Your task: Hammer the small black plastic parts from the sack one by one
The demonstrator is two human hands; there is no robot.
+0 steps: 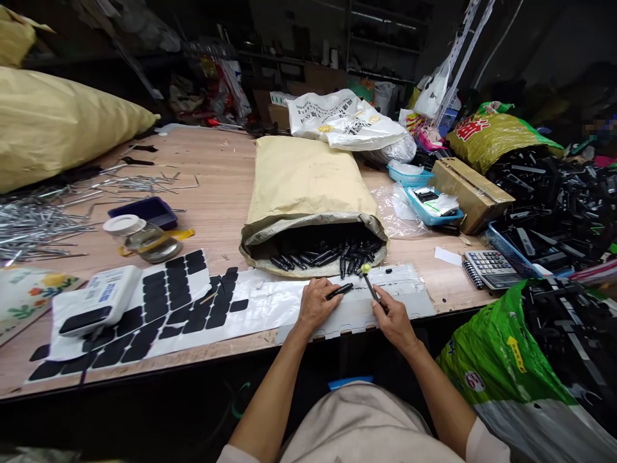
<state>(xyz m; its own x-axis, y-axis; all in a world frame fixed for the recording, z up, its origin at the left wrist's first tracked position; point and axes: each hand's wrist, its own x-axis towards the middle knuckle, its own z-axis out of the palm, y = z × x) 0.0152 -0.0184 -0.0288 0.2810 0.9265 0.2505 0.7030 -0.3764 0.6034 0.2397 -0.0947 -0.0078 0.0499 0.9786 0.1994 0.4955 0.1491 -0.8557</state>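
Head: tool (pixel 371 287), black piece (pixel 341 290) in hands (pixel 315 302)

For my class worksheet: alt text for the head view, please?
A person's left hand holds a black cylindrical piece, the right hand a dark stick with a yellowish head, before an open pale-yellow sack of similar black pieces.

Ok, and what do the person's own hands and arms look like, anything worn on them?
The left hand and right hand have no gloves, and I see no watch or bracelet on either wrist. The forearms are uncovered up to pale pinkish-beige sleeves, the left sleeve just showing at the bottom edge, the right sleeve showing more. No markings show on the sleeves.
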